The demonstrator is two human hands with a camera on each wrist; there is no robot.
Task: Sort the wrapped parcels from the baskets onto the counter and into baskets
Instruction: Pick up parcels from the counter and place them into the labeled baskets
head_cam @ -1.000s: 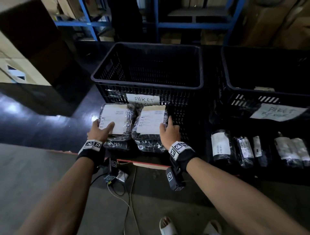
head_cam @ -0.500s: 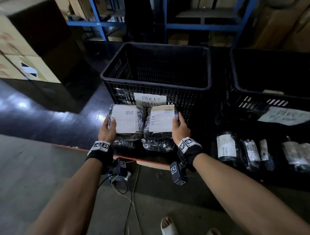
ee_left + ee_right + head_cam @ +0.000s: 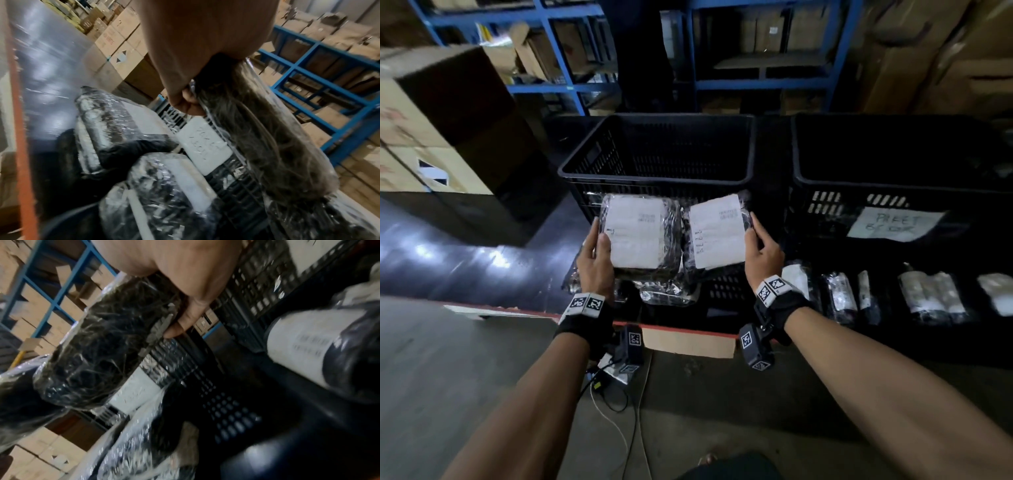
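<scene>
Each hand holds a flat parcel in clear wrap with a white label, lifted side by side before the left black basket (image 3: 654,178). My left hand (image 3: 596,260) grips the left parcel (image 3: 637,238) at its left edge, thumb on the label; from the left wrist view the parcel (image 3: 265,146) hangs under the curled fingers (image 3: 185,104). My right hand (image 3: 762,253) grips the right parcel (image 3: 717,236) at its right edge; its fingers (image 3: 189,316) curl round the parcel (image 3: 107,344). More wrapped parcels (image 3: 667,294) lie on the counter below.
A second black basket (image 3: 893,178) with a handwritten paper sign (image 3: 893,224) stands to the right. Several small wrapped parcels (image 3: 839,296) lie in a row on the dark counter (image 3: 465,267) before it. Cardboard boxes (image 3: 431,120) stand at the left, blue shelving (image 3: 756,78) behind.
Both hands have closed on the top two parcels and lifted them off the stack, up toward the rim of the left basket.
</scene>
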